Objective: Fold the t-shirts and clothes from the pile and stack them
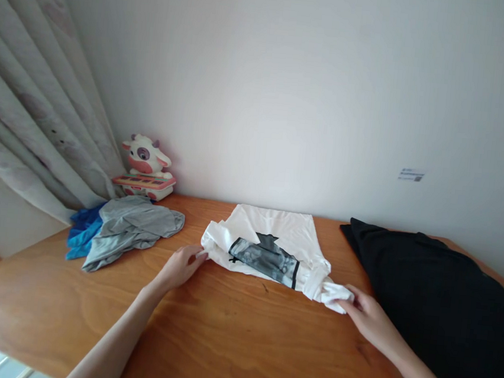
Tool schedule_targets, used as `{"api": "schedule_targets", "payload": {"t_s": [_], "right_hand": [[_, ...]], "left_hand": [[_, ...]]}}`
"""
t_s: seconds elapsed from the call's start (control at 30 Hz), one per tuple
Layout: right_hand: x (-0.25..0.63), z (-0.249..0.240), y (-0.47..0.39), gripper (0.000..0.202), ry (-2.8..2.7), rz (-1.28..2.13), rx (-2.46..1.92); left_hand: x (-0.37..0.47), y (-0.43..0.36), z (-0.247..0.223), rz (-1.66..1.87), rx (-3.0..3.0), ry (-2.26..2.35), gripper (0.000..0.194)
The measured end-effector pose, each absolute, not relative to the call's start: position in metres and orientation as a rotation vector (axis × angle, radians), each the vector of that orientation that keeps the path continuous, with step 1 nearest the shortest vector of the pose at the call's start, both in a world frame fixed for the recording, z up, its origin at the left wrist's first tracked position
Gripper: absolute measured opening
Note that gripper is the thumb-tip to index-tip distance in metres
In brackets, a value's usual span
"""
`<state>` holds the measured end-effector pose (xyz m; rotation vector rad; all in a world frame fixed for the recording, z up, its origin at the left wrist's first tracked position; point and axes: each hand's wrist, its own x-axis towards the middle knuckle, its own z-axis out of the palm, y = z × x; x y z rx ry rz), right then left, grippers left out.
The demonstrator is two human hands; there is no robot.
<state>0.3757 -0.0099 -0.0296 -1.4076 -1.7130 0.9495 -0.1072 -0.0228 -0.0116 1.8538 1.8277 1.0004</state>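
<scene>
A white T-shirt (282, 223) with a dark grey print lies on the wooden table in front of me, its near part folded over in a loose bundle. At the bundle's left corner, my left hand (182, 265) pinches the white fabric between thumb and fingers. My right hand (367, 316) grips a bunched white end, probably a sleeve, at the right side of the shirt. The fabric between my hands is creased, and the printed panel slants down to the right. Part of the print is hidden under the folds.
Grey and blue clothes (134, 228) lie crumpled on the left of the wooden table (228, 341). A cow-shaped toy keyboard (145, 170) stands behind them near the curtain (34, 85). Black fabric (442, 290) spreads over the right side. A white wall (287, 97) rises behind the table.
</scene>
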Motion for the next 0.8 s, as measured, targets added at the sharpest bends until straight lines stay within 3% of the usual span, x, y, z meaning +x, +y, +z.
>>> {"api": "schedule_targets", "payload": {"t_s": [0.13, 0.27, 0.43, 0.53, 0.67, 0.8], "right_hand": [[0.365, -0.038, 0.014, 0.028, -1.037, 1.267, -1.226], [0.364, -0.043, 0.024, 0.022, -0.695, 1.310, -1.140], [0.355, -0.049, 0.011, 0.044, -1.051, 1.231, -1.100], [0.345, -0.051, 0.002, 0.068, -1.289, 0.947, -1.245], [0.342, -0.047, -0.002, 0.048, -1.575, 0.511, -1.503], [0.348, -0.039, -0.003, 0.044, -1.605, 0.552, -1.670]], "left_hand": [[-0.089, -0.006, -0.004, 1.384, 1.306, 1.573, 0.065], [-0.079, -0.004, -0.003, 1.501, 1.069, 1.326, 0.058], [-0.062, -0.020, -0.015, 1.212, 1.771, 1.405, 0.043], [-0.048, -0.027, -0.019, 0.963, 2.213, 1.493, 0.033], [-0.033, -0.023, -0.024, 0.842, 2.423, 1.636, 0.021], [-0.029, -0.014, -0.029, 0.928, 2.461, 1.734, 0.021]]}}
